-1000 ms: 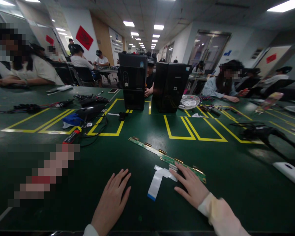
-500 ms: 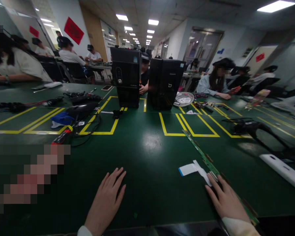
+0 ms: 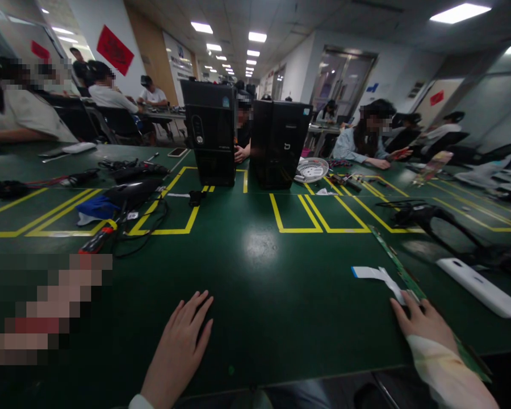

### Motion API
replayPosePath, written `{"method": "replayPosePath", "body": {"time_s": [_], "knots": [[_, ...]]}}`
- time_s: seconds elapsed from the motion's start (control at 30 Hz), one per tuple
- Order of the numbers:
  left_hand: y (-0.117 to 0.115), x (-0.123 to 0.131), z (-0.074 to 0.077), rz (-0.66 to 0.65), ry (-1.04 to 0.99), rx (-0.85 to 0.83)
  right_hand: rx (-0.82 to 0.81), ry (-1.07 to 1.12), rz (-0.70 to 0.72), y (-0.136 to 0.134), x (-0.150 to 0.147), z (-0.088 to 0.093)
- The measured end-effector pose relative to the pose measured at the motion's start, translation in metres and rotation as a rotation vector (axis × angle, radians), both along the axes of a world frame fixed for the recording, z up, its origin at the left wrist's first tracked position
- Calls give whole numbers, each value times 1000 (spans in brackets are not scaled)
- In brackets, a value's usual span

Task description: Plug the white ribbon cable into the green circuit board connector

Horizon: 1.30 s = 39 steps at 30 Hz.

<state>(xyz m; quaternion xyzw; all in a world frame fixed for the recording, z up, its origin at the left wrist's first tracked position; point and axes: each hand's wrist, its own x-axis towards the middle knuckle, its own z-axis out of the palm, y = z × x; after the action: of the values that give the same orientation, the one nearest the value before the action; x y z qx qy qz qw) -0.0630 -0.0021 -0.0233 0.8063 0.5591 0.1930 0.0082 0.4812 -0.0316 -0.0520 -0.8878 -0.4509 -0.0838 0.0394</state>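
Circuit board strip (image 3: 404, 276) lies at your right, with your right hand (image 3: 428, 326) over it

Judging by how things lie, the strip is already laid down at the right of the table (image 3: 247, 318), between you and the white plastic casing (image 3: 481, 287); your right hand is not yet off it, so letting go remains undone. The white ribbon cable (image 3: 368, 273) goes with it, not set apart.

Your right grip is loose, fingers a little spread by the cable's near end; whether they pinch anything, you cannot tell from here. Your left hand (image 3: 179, 343) rests palm down, fingers extended, holding nothing, well apart from the strip.

The strip looks long, narrow and green, running aslant from near the yellow tape (image 3: 300, 230) to the table's near edge, partly hidden by your hand and sleeve (image 3: 440, 363). The cable is flat and bent, its free end blue
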Motion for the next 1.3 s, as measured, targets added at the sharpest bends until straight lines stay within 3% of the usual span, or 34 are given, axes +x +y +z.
{"method": "replayPosePath", "body": {"time_s": [0.1,0.27,0.77,0.97,1.3], "knots": [[0,0,1,3,3,-10,-39,81,-127,13,9,14],[-1,2,3,9,5,-7,-54,124,-142,27,14,32],[-2,2,6,14,30,-31,-82,160,-258,41,0,43],[-2,2,6,12,33,-23,-35,150,-253,41,-3,41],[0,1,2,8,29,29,99,45,-224,40,11,16]]}}
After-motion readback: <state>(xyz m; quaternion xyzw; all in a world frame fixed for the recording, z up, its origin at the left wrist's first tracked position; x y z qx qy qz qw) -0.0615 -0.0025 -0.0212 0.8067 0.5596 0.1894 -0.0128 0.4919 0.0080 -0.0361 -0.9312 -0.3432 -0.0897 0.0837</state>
